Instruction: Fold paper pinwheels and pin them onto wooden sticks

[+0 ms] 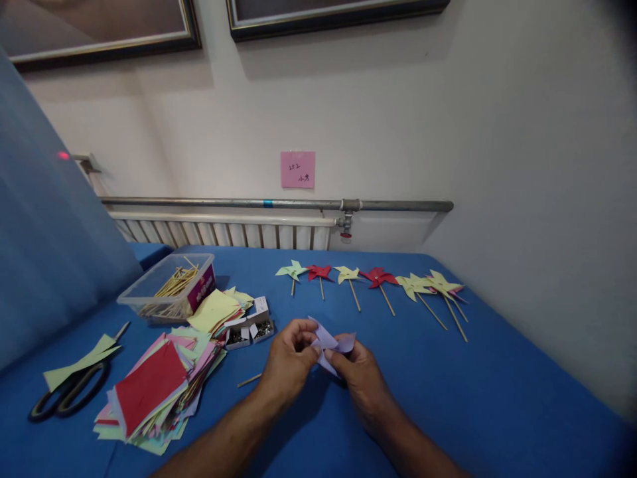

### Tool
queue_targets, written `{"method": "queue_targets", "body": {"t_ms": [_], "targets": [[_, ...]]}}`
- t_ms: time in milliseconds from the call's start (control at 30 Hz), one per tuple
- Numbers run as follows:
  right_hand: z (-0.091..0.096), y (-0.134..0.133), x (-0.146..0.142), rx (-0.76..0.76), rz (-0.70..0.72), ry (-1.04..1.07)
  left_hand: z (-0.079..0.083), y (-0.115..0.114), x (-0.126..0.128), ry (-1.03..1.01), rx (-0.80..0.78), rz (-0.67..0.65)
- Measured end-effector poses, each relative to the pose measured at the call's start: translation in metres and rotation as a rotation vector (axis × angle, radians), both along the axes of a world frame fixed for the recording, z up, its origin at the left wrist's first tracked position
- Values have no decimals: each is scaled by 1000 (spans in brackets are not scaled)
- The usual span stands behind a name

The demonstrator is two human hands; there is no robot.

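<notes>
A lilac paper pinwheel (326,340), partly folded, is held above the blue table between both hands. My left hand (290,355) is closed on its left side, thumb pressed near the middle. On the right side, my right hand (359,372) pinches the paper, with a curled blade rising past the fingers. Whether a pin is in the paper's centre I cannot tell. Partly behind my left wrist lies a short wooden stick (249,381). Beyond that hand stand small open boxes of metal pins (263,328).
A stack of coloured paper (152,385) lies at left, beside scissors (74,395) with a pale green strip on them. Behind is a clear tub (172,292) of sticks. Several finished pinwheels, including a red one (379,277), line the table's back right, near the wall.
</notes>
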State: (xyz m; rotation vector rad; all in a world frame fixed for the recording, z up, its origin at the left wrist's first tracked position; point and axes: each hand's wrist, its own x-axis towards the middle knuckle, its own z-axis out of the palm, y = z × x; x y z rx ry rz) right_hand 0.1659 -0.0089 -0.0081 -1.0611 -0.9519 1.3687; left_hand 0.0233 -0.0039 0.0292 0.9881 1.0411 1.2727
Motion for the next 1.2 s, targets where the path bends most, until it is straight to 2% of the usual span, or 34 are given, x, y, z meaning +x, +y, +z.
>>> {"method": "queue_targets", "body": {"t_ms": [200, 300, 400, 500, 700, 833, 1067, 1200], "targets": [[-4, 0, 3, 28, 9, 31, 4, 4, -11, -51, -126, 79], [-4, 0, 2, 23, 48, 41, 2, 7, -16, -107, -151, -59], [-3, 1, 1, 4, 89, -29, 0, 7, -16, -95, -101, -173], [-2, 1, 0, 5, 109, -71, -1, 7, -15, -14, -63, -161], [6, -2, -1, -28, 138, 98, -5, 13, -17, -32, -83, -38], [11, -4, -2, -47, 156, 128, -3, 13, -15, -20, -64, 5], [14, -4, -6, -37, 160, 148, 0, 6, -8, 32, -49, -67], [13, -3, -3, -64, 115, 139, 10, 14, -31, 149, -22, -127]]}}
